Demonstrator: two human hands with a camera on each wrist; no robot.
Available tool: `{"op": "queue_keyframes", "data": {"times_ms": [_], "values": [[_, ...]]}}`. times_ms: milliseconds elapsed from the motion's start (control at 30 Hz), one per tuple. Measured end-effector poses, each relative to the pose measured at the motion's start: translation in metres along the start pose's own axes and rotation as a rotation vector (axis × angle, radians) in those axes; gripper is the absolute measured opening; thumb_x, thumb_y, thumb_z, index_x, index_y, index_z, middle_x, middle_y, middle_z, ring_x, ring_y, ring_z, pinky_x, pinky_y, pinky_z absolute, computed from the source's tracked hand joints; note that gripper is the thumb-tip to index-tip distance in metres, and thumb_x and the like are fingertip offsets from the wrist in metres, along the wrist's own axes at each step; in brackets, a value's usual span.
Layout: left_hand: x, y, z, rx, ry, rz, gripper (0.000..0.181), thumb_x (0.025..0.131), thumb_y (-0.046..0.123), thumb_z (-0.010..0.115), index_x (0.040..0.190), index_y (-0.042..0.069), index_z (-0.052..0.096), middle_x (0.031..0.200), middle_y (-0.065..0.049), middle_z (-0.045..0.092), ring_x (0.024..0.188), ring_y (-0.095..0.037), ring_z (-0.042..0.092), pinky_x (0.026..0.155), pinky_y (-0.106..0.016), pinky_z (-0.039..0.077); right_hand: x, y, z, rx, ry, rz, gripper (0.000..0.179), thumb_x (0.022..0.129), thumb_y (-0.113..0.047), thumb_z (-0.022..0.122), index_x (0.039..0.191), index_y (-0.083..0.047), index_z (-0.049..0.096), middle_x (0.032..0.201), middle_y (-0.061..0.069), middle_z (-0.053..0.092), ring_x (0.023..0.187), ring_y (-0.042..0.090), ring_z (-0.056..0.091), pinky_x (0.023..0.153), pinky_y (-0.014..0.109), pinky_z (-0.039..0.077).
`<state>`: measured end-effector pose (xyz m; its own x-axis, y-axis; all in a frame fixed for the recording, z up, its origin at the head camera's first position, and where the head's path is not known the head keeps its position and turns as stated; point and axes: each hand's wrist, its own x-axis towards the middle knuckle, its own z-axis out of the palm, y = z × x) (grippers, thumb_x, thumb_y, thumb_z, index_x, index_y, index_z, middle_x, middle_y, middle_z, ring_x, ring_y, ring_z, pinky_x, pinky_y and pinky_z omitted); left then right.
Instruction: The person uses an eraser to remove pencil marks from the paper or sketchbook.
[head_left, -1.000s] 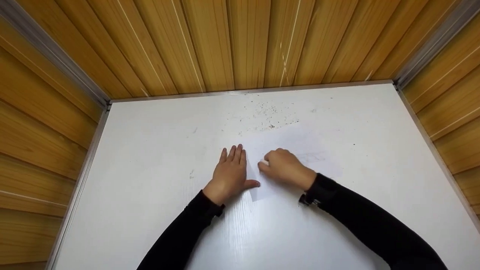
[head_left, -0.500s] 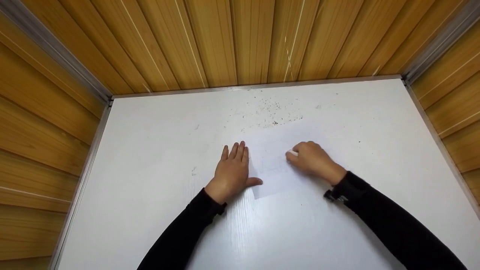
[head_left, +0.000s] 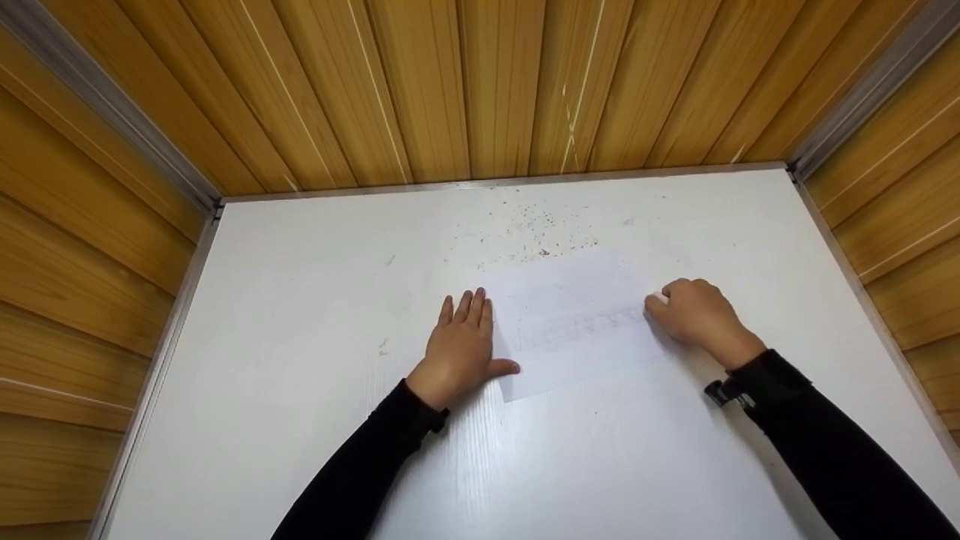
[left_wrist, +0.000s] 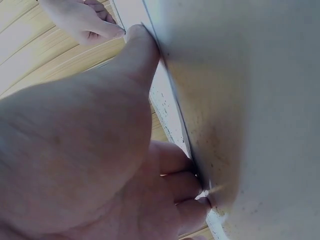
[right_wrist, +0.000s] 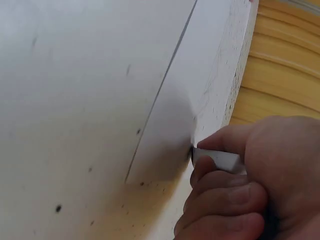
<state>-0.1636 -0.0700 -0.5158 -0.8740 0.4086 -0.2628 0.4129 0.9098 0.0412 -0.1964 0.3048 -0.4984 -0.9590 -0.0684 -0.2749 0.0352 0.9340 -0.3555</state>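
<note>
A white sheet of paper (head_left: 570,281) lies on the white table, with a band of faint grey pencil marks (head_left: 581,326) across it. My left hand (head_left: 461,341) rests on its left edge, fingers straight and thumb out to the side. At the sheet's right end, my right hand (head_left: 697,319) pinches a small white eraser (right_wrist: 222,160) between thumb and curled fingers. The eraser's end, dark at the tip, touches the paper in the right wrist view. Most of the eraser is hidden by the hand in the head view.
Dark crumbs (head_left: 544,225) are scattered on the table (head_left: 300,300) beyond the sheet, and a few specks lie elsewhere. Wood-patterned panels (head_left: 465,90) stand at the back and both sides, with metal rails along the table's edges.
My right hand has slid rightward across the paper with the eraser, from near my left hand to the sheet's right end. The left hand and the sheet stay in place.
</note>
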Motion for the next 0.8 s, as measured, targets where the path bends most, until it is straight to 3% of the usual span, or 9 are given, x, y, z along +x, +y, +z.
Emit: {"op": "queue_keyframes", "data": {"times_ms": [233, 333, 433, 533, 667, 800], "values": [[0.001, 0.001, 0.002, 0.008, 0.009, -0.003, 0.122, 0.095, 0.085, 0.058, 0.173, -0.003, 0.026, 0.184, -0.021, 0.021, 0.173, -0.036, 0.022, 0.142, -0.056, 0.017, -0.006, -0.058, 0.027, 0.088, -0.081, -0.081, 0.048, 0.114, -0.042, 0.053, 0.076, -0.013, 0.052, 0.071, 0.003, 0.045, 0.073, 0.023, 0.053, 0.074, 0.038, 0.044], [0.001, 0.002, 0.003, -0.001, 0.019, 0.004, 0.123, 0.094, 0.085, 0.060, 0.173, -0.005, 0.027, 0.183, -0.022, 0.022, 0.173, -0.037, 0.023, 0.142, -0.056, 0.018, -0.004, -0.095, 0.041, 0.054, -0.099, -0.138, 0.044, 0.114, -0.042, 0.054, 0.085, -0.011, 0.063, 0.076, 0.005, 0.059, 0.078, 0.024, 0.060, 0.079, 0.043, 0.052], [0.000, 0.002, 0.005, -0.018, 0.016, 0.009, 0.123, 0.095, 0.084, 0.060, 0.172, -0.005, 0.028, 0.183, -0.023, 0.023, 0.172, -0.038, 0.023, 0.142, -0.055, 0.018, -0.002, -0.132, 0.057, 0.014, -0.116, -0.202, 0.043, 0.113, -0.041, 0.056, 0.099, -0.005, 0.075, 0.094, 0.012, 0.075, 0.092, 0.030, 0.070, 0.091, 0.051, 0.059], [0.001, 0.003, 0.007, -0.036, 0.027, 0.019, 0.123, 0.095, 0.085, 0.060, 0.172, -0.006, 0.028, 0.182, -0.024, 0.023, 0.172, -0.039, 0.024, 0.142, -0.055, 0.018, 0.000, -0.159, 0.072, -0.025, -0.124, -0.264, 0.041, 0.111, -0.039, 0.058, 0.092, -0.007, 0.077, 0.095, 0.014, 0.078, 0.094, 0.033, 0.072, 0.090, 0.053, 0.061], [0.003, 0.003, 0.007, -0.045, 0.031, 0.027, 0.123, 0.095, 0.085, 0.060, 0.172, -0.006, 0.027, 0.183, -0.024, 0.022, 0.173, -0.039, 0.022, 0.142, -0.055, 0.018, 0.005, -0.169, 0.084, -0.055, -0.103, -0.313, 0.040, 0.110, -0.034, 0.058, 0.083, -0.009, 0.074, 0.092, 0.014, 0.077, 0.093, 0.035, 0.072, 0.085, 0.054, 0.060], [0.003, -0.001, 0.005, -0.021, 0.009, 0.011, 0.121, 0.096, 0.083, 0.059, 0.173, -0.004, 0.026, 0.184, -0.022, 0.020, 0.174, -0.036, 0.020, 0.142, -0.055, 0.017, 0.014, -0.150, 0.077, -0.039, -0.099, -0.286, 0.043, 0.111, -0.038, 0.059, 0.105, -0.001, 0.082, 0.108, 0.020, 0.080, 0.105, 0.040, 0.073, 0.094, 0.057, 0.061]]}}
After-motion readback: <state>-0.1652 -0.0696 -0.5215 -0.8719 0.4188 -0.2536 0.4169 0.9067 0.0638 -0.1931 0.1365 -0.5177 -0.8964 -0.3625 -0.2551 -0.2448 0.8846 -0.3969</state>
